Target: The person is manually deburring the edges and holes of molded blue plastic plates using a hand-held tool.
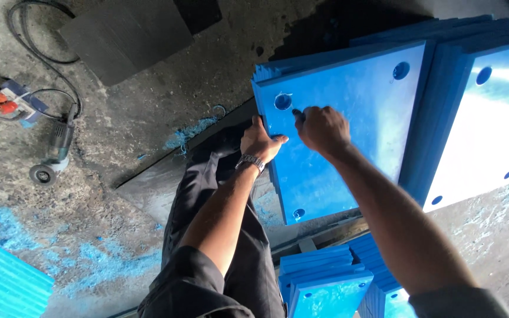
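Bright blue plate (349, 129) with round holes; blue shavings (189, 132) on grey floor (142, 118); black cable (36, 35); silver wristwatch (250, 161); dark sleeves (189, 277).

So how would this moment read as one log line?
left hand: grips blue panel edge | right hand: fist on panel face near corner hole | angle grinder: on floor

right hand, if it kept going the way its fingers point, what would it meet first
Most likely the round hole near the top blue panel's corner; the right hand points at it, already on the panel. Depth is hard to judge.
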